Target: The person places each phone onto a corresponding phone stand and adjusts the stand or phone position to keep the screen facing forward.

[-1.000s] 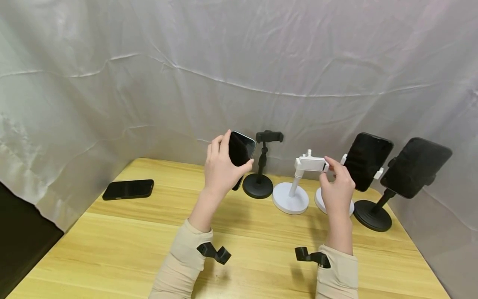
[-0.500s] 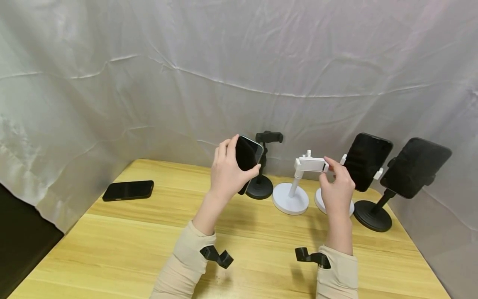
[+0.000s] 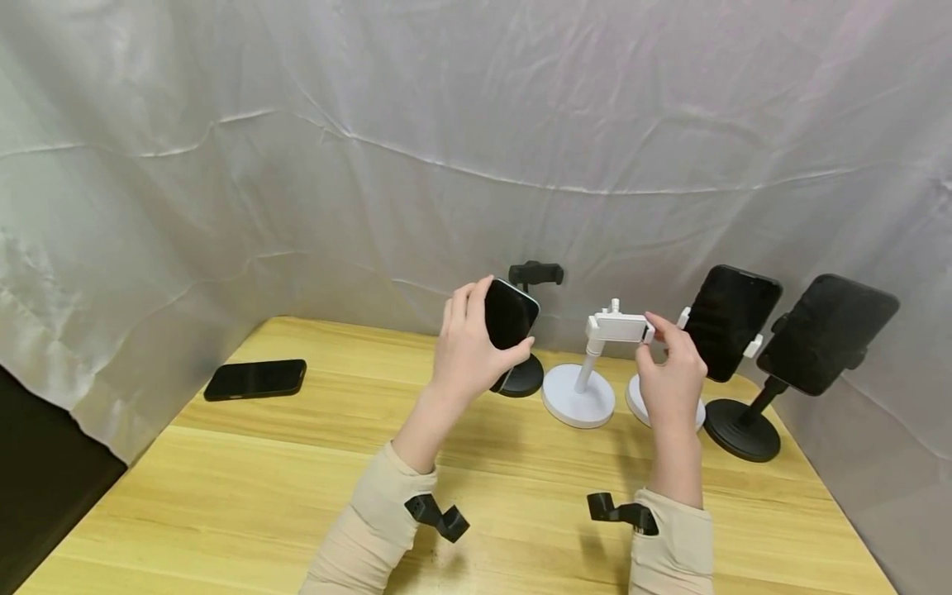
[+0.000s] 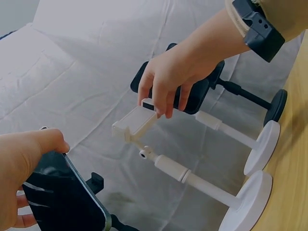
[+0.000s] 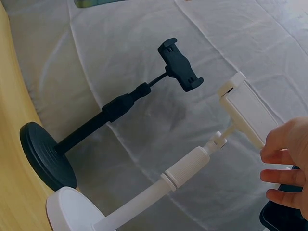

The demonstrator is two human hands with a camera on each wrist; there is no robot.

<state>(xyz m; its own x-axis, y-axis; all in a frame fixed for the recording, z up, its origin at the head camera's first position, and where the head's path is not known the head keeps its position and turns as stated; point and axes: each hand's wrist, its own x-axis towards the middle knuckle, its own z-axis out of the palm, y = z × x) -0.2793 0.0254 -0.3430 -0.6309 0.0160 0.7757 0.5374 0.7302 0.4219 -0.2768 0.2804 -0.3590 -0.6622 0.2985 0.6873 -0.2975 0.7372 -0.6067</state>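
Observation:
My left hand grips a dark-screened smartphone by its edges, thumb on one side and fingers on the other. In the head view the phone overlaps a black phone stand whose holder is bare. With finger and thumb, my right hand pinches the right end of the holder on a white phone stand. The right wrist view shows that white holder close to my curled fingers, with no phone in it. Held tilted, the smartphone appears low in the left wrist view.
Farther right, a phone sits in another white stand, and a second phone in a black stand. One more phone lies flat at the left of the wooden table. Grey cloth hangs behind.
My left hand has moved right and slightly down with the smartphone, from beside the black stand to overlapping it. My right hand stays at the white holder.

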